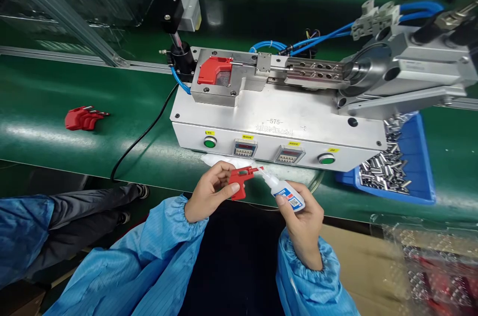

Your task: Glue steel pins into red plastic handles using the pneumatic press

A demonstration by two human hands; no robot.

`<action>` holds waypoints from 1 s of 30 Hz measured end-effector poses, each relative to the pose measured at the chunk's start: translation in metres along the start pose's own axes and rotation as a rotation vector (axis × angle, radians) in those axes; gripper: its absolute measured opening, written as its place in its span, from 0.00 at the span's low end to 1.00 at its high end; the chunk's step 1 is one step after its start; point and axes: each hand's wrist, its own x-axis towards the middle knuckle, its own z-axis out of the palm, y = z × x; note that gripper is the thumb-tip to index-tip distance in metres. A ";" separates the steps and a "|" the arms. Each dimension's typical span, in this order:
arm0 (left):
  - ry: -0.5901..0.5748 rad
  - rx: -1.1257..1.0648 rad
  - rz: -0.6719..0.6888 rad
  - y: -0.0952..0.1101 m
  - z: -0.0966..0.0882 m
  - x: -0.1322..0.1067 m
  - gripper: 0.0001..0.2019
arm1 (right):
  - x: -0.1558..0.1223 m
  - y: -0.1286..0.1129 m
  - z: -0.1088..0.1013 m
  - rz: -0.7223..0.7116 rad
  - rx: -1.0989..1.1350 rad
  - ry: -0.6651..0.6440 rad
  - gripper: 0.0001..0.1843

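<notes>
My left hand (pixel 209 190) pinches a small red plastic part (pixel 241 180) in front of the metal press machine (pixel 276 129). My right hand (pixel 304 219) is wrapped round a white glue bottle (pixel 284 194) with a blue and red label. The bottle's nozzle touches the right end of the red part. Both hands wear blue sleeves. Another red part (pixel 214 69) sits in the machine's fixture at its top left.
Finished red parts (pixel 84 118) lie on the green conveyor belt (pixel 45 122) at left. A blue tray (pixel 414 157) of several metal pins stands right of the machine. A black cable (pixel 142 134) runs across the belt. White cloth (pixel 220 159) lies under the machine's front edge.
</notes>
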 end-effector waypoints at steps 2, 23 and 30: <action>0.011 -0.003 -0.005 0.000 0.001 0.000 0.20 | 0.000 -0.001 -0.001 0.003 -0.002 0.020 0.09; -0.044 -0.107 0.008 -0.001 0.002 -0.001 0.19 | -0.003 -0.003 0.000 -0.019 -0.046 0.022 0.11; -0.143 -0.279 -0.117 0.003 0.000 0.000 0.20 | -0.004 -0.005 -0.001 -0.062 -0.037 0.035 0.09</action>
